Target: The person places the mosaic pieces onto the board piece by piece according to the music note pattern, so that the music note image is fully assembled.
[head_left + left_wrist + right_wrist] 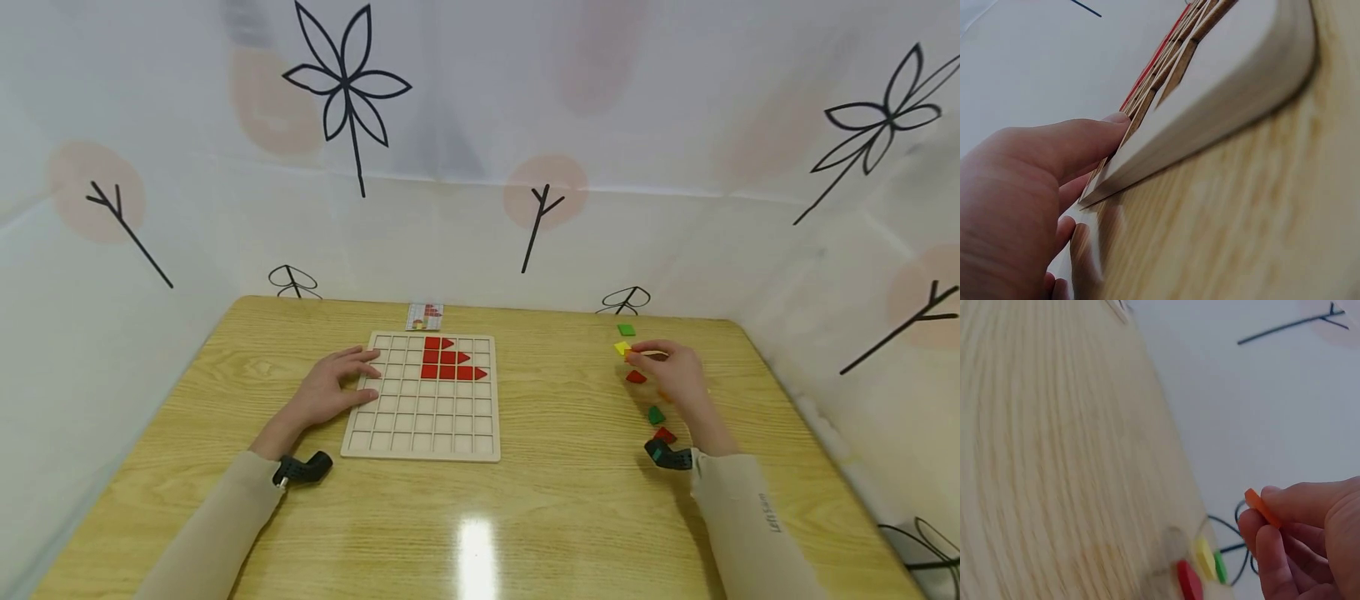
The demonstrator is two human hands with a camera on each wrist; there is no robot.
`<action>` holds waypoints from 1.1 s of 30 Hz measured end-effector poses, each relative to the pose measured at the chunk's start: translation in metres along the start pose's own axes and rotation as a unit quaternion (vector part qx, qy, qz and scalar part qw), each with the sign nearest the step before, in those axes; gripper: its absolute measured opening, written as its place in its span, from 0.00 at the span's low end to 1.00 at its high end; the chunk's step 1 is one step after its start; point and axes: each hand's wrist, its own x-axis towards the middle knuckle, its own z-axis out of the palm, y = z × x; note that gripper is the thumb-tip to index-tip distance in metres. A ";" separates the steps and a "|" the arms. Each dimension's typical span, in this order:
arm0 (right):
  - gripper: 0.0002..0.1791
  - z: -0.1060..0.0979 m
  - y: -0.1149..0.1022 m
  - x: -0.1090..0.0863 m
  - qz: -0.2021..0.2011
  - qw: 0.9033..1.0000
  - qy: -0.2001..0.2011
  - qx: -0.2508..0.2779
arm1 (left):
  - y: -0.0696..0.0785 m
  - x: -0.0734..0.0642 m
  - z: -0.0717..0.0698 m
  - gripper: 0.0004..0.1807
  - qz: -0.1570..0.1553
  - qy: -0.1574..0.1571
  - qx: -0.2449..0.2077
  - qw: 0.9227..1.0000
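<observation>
A pale cloth backdrop [480,108] printed with black line flowers and twigs over soft pink patches rises behind and at both sides of a light wood-grain worktop [570,508], whose near part carries a bright reflection. Two beige sleeves come in from the near edge, the left sleeve [213,529] and the right sleeve [753,525], the latter bearing small dark lettering.

Left of the worktop's middle lies a flat cream board [405,448] divided into a grid of square cells. The person's left hand [335,385] rests at its left side with fingers relaxed and spread, grasping nothing; the thumb touches the board's edge. The right hand [675,375], well apart from the board, is held over the worktop's far right part, its thumb and fingers pinching a small piece. A black device [303,468] sits at the left wrist, another at the right.

A small printed card [425,317] lies just beyond the board's far edge. On the board, red pieces [447,372] form three rows, each ending in a point towards the right, the nearest row longest.

Around the right hand lie loose pieces: green [626,330], yellow [622,347], red [636,377] and dark green [656,415]. The pinched orange piece [1262,509] is tilted between the fingertips.
</observation>
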 end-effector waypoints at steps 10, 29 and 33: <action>0.14 0.064 -0.023 0.001 -0.088 0.995 -0.046 -0.030 | 0.003 0.000 -0.001 0.14 -0.002 -0.005 -0.005 1.000; 0.09 0.184 -0.087 -0.006 -0.142 0.981 -0.128 0.042 | 0.001 0.000 0.000 0.14 0.002 0.001 -0.002 1.000; 0.09 0.206 -0.097 -0.009 -0.157 0.974 -0.157 0.050 | 0.001 0.000 0.000 0.14 -0.002 -0.002 -0.003 1.000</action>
